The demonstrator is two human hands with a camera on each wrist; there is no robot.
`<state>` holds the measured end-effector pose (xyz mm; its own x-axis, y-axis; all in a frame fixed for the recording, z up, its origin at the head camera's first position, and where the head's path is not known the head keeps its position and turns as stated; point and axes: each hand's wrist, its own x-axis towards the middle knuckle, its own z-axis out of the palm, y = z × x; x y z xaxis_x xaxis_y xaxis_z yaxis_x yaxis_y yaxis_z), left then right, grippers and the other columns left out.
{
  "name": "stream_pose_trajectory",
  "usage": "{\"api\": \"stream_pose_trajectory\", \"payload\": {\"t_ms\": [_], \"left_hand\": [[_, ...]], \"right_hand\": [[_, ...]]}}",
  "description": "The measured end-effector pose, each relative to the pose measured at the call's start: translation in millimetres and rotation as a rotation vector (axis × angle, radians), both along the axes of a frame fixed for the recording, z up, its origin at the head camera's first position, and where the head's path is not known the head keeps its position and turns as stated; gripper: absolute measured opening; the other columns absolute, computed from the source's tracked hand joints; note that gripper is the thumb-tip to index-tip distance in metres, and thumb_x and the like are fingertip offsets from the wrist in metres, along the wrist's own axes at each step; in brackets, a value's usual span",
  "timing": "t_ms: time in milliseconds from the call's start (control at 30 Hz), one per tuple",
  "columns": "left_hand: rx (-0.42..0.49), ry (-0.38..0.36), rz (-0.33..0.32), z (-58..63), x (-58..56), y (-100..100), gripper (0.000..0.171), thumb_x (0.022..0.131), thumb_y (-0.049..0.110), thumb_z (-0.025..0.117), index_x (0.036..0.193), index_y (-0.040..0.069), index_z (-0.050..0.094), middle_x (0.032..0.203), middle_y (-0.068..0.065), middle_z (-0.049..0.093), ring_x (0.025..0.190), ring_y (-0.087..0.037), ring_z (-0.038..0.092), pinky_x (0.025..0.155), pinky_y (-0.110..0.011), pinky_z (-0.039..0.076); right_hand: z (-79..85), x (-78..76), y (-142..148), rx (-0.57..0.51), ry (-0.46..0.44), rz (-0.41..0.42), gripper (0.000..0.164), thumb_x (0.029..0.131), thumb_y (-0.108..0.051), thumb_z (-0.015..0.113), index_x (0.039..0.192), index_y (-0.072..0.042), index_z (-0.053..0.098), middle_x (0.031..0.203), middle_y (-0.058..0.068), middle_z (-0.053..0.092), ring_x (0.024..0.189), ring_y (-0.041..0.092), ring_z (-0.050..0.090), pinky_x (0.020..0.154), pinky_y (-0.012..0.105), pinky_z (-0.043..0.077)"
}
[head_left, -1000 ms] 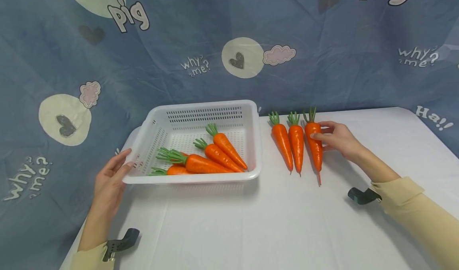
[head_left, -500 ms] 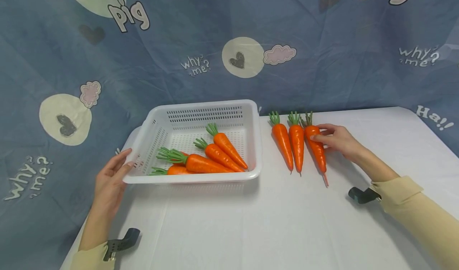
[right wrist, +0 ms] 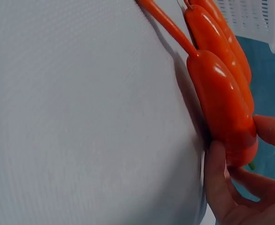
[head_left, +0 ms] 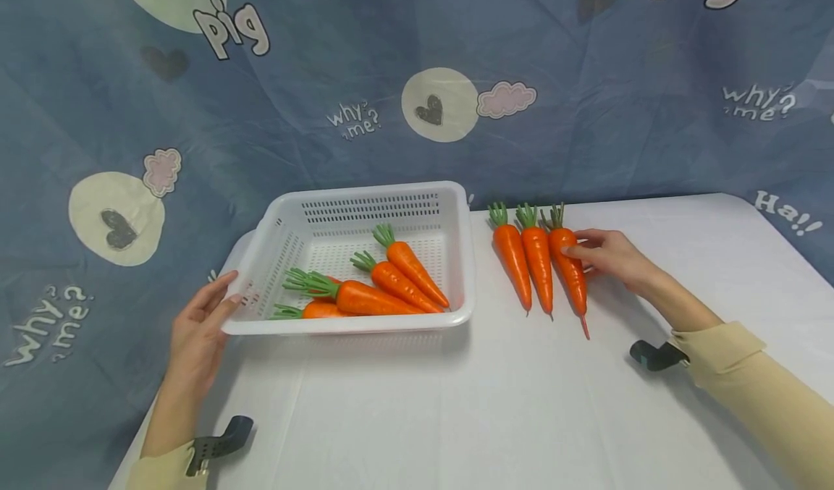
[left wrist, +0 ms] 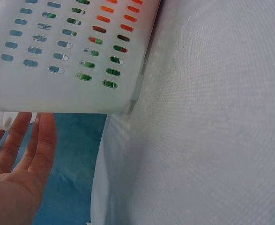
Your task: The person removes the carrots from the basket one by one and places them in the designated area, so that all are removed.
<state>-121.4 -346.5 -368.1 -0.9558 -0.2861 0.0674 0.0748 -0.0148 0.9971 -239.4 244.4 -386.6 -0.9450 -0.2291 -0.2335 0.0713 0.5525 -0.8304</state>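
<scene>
Right of the basket (head_left: pixel 352 324), three carrots (head_left: pixel 538 262) basically lined up, right hand (head_left: pixel 614 260) pinching the rightmost carrot (head_left: pixel 574 280); left hand (head_left: pixel 198 327) fairly straight-fingered against the rim (head_left: pixel 254 251), more carrots (head_left: pixel 374 298) inside.

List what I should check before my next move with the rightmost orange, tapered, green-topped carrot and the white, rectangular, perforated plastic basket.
1. Right grip on the rightmost carrot: ok, thumb and fingers on opposite sides.
2. Rightmost carrot apart from the middle orange, tapered, green-topped carrot: not ok, no gap shows between their upper parts.
3. Left grip at the basket: ok, fingertips at its left edge.
4. Left grip's firmness: cannot tell.
5. Free space on the basket's white perforated floor: ok, a bare patch shows behind the orange carrots inside.
</scene>
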Motion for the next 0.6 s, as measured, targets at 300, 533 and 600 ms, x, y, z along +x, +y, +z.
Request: {"api": "stream_pose_trajectory", "payload": {"t_ms": [300,533,600], "left_hand": [[0.004,-0.003,0.000,0.7,0.3,1.7,0.049,0.095,0.010,0.067,0.141,0.010,0.053,0.136,-0.004,0.052,0.115,-0.016,0.053,0.079,-0.021,0.053],[0.003,-0.010,0.008,1.5,0.1,1.7,0.048,0.095,0.010,0.067,0.141,0.009,0.054,0.135,-0.003,0.053,0.115,-0.016,0.053,0.078,-0.021,0.054],[0.000,-0.014,0.012,1.1,-0.3,1.7,0.048,0.095,0.010,0.067,0.141,0.009,0.054,0.135,-0.003,0.053,0.115,-0.016,0.052,0.078,-0.021,0.053]], "right_hand": [[1.7,2.8,-6.8,-0.068,-0.038,-0.025,0.072,0.100,-0.032,0.057,0.146,0.013,0.026,0.131,0.035,0.047,0.092,0.025,0.066,0.076,0.038,0.057],[4.4,6.1,-8.8,-0.087,-0.043,-0.037,0.073,0.099,-0.032,0.059,0.147,0.012,0.026,0.130,0.034,0.048,0.093,0.027,0.067,0.075,0.037,0.057],[4.5,6.3,-8.8,-0.076,-0.042,-0.035,0.074,0.099,-0.033,0.059,0.147,0.012,0.025,0.131,0.034,0.047,0.094,0.028,0.066,0.075,0.037,0.057]]}}
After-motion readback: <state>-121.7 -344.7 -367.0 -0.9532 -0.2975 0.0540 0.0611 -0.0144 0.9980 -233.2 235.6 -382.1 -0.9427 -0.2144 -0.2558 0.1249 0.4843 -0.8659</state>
